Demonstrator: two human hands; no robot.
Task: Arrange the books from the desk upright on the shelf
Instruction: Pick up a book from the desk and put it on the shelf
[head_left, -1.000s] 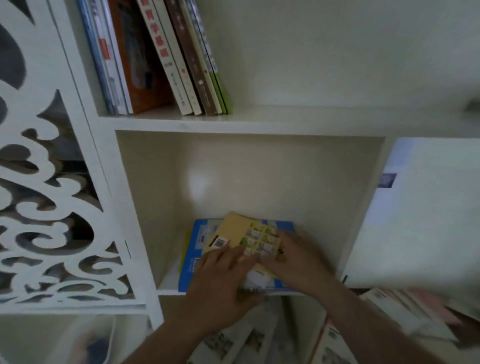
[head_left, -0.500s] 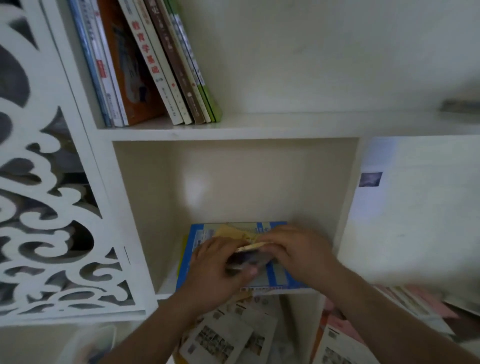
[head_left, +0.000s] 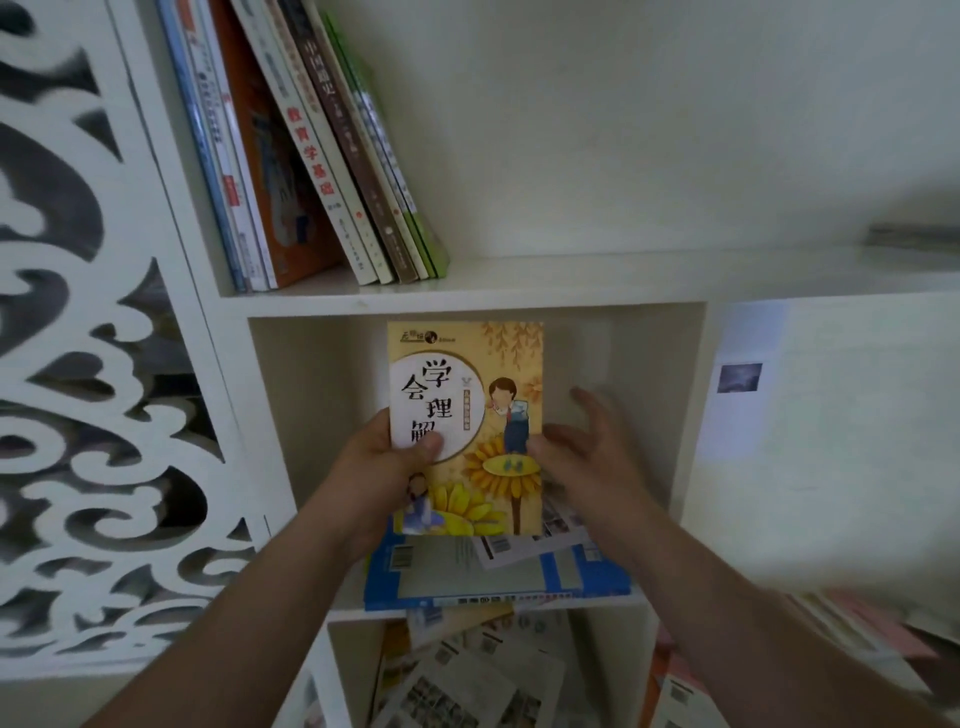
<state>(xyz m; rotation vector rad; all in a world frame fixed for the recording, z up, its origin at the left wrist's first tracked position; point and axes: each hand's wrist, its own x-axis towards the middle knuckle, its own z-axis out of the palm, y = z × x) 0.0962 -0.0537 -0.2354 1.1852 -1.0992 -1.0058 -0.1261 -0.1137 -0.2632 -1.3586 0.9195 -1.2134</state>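
A yellow picture book with sunflowers on its cover stands upright in front of the middle shelf compartment. My left hand grips its left edge, thumb across the cover. My right hand is at the book's right edge with fingers spread and blurred. Below the raised book a blue-edged book and a white booklet lie flat on the compartment floor. On the upper shelf several books lean to the left.
A white carved lattice panel forms the shelf's left side. Loose papers and booklets fill the compartment underneath. More papers lie at the lower right. A white panel with a small picture is to the right.
The yellow book has been lifted off the flat pile and turned upright with its front cover facing me. My right hand has let go of it and opened beside it.
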